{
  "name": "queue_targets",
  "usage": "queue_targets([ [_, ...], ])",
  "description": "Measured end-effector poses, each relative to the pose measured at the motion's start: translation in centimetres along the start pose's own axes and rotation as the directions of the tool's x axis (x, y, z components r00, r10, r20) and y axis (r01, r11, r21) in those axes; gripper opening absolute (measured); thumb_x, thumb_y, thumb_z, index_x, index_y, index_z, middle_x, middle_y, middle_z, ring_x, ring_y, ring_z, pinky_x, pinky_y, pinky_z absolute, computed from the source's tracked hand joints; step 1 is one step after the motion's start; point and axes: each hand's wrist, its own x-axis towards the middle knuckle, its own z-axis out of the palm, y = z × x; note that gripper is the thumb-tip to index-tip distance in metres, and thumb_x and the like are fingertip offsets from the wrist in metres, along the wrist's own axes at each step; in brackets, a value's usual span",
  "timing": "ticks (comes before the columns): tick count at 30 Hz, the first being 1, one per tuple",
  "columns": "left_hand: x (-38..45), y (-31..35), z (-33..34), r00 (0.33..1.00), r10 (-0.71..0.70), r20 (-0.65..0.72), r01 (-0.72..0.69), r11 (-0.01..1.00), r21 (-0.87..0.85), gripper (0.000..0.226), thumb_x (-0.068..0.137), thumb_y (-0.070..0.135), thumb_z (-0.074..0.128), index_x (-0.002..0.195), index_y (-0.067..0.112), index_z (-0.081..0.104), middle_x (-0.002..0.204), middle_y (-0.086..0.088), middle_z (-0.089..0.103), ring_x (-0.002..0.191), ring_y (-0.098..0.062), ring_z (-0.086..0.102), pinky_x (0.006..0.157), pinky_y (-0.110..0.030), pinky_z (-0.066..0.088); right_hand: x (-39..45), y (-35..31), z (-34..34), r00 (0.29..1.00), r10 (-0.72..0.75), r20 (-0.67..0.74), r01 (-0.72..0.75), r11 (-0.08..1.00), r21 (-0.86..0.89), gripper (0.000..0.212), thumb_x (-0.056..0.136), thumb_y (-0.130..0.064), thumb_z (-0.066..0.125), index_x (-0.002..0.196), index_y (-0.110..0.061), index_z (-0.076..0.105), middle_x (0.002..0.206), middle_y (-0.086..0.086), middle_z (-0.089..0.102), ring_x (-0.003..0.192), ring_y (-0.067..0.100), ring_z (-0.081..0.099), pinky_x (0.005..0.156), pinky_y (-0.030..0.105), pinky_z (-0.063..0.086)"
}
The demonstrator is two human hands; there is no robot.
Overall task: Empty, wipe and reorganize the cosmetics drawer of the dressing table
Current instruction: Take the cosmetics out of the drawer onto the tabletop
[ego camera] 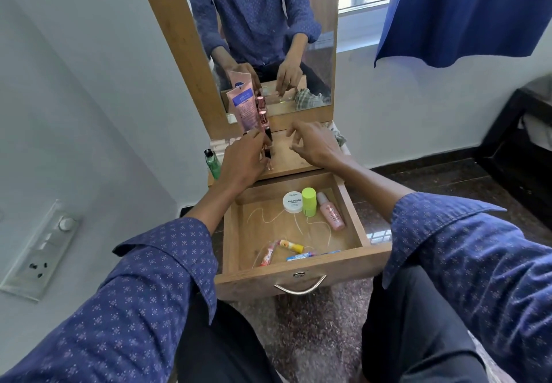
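The wooden drawer is pulled out below the dressing table top. Inside lie a white nail polish remover jar, a lime green bottle, a pink spray bottle, and small colourful tubes near the front. White streaks mark the drawer floor. My left hand holds a dark lipstick upright on the table top, next to a pink tube and a rose-capped bottle. Over the table top my right hand hovers with loosely curled fingers, holding nothing.
A green bottle stands at the table's left edge. A checked cloth lies at the back right of the top. The mirror rises behind. A switch panel is on the left wall, a blue curtain at the right.
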Motion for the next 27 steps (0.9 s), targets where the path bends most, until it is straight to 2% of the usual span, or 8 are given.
queue_targets([
  [5,-3.1,1.7,0.4,0.989,0.113,-0.094,-0.109,0.993,0.046,0.026,0.094,0.014,0.069,0.118,0.018,0.063,0.12,0.004,0.057,0.089,-0.014,0.063,0.061,-0.031,0.053,-2.4,0.0,-0.1,0.989,-0.025,0.147,0.024,1.0,0.004,0.009,0.088,-0.024,0.073,0.093,-0.031,0.071,0.091,-0.016,0.069,0.087,0.01,0.065,0.075,0.035,0.055],
  [7,-4.7,2.2,1.1,0.984,0.165,-0.068,-0.162,0.986,0.041,0.026,0.093,0.013,0.069,0.118,0.017,0.061,0.12,0.002,0.057,0.087,-0.015,0.062,0.058,-0.028,0.047,-3.5,0.0,0.1,0.981,-0.033,0.193,0.037,0.999,-0.015,0.01,0.088,-0.022,0.072,0.091,-0.032,0.071,0.091,-0.015,0.069,0.086,0.011,0.065,0.068,0.031,0.051],
  [9,-6.3,2.5,2.0,0.986,0.17,0.007,-0.17,0.985,0.04,0.029,0.09,0.017,0.074,0.115,0.017,0.06,0.117,0.001,0.057,0.088,-0.018,0.062,0.06,-0.031,0.047,-4.5,0.1,0.1,0.969,-0.05,0.243,0.066,0.996,-0.059,0.008,0.087,-0.025,0.076,0.092,-0.03,0.071,0.094,-0.012,0.068,0.086,0.012,0.064,0.064,0.027,0.046],
  [13,-8.8,2.4,4.4,0.98,0.087,0.178,-0.089,0.996,0.003,0.03,0.091,0.033,0.074,0.116,0.021,0.061,0.118,0.003,0.06,0.094,-0.023,0.065,0.066,-0.041,0.053,-6.4,0.8,0.4,0.952,-0.045,0.302,0.103,0.979,-0.177,0.028,0.084,-0.035,0.082,0.107,-0.024,0.07,0.102,-0.006,0.065,0.088,0.016,0.058,0.069,0.03,0.042],
  [16,-9.5,2.6,5.8,0.973,0.014,0.23,-0.019,1.0,0.018,0.037,0.091,0.034,0.073,0.124,0.022,0.062,0.123,0.002,0.063,0.106,-0.026,0.066,0.075,-0.043,0.056,-7.4,1.4,0.8,0.949,-0.023,0.315,0.111,0.957,-0.266,0.044,0.079,-0.044,0.085,0.117,-0.028,0.069,0.114,-0.004,0.07,0.096,0.02,0.064,0.074,0.035,0.05],
  [20,-9.1,3.9,7.2,0.956,-0.079,0.282,0.077,0.997,0.018,0.044,0.093,0.023,0.07,0.135,0.018,0.059,0.135,-0.003,0.059,0.113,-0.031,0.063,0.073,-0.031,0.039,-8.6,1.8,1.8,0.94,-0.012,0.341,0.128,0.938,-0.321,0.046,0.079,-0.045,0.083,0.121,-0.035,0.066,0.123,-0.002,0.069,0.109,0.025,0.066,0.079,0.038,0.053],
  [24,-8.4,4.4,8.7,0.942,-0.123,0.314,0.132,0.991,-0.008,0.05,0.088,0.018,0.068,0.137,0.022,0.059,0.13,-0.005,0.059,0.108,-0.035,0.066,0.077,-0.041,0.052,-9.3,2.1,2.5,0.959,-0.047,0.28,0.144,0.931,-0.334,0.043,0.084,-0.042,0.08,0.123,-0.033,0.064,0.126,0.001,0.069,0.112,0.027,0.066,0.081,0.038,0.05],
  [27,-7.8,4.6,9.8,0.934,-0.186,0.306,0.197,0.98,-0.004,0.047,0.087,0.022,0.069,0.134,0.023,0.061,0.128,-0.007,0.06,0.107,-0.036,0.066,0.076,-0.045,0.054,-9.5,2.4,2.3,0.963,-0.061,0.264,0.144,0.941,-0.307,0.042,0.083,-0.039,0.079,0.121,-0.032,0.064,0.123,0.001,0.069,0.11,0.028,0.066,0.077,0.037,0.047],
])
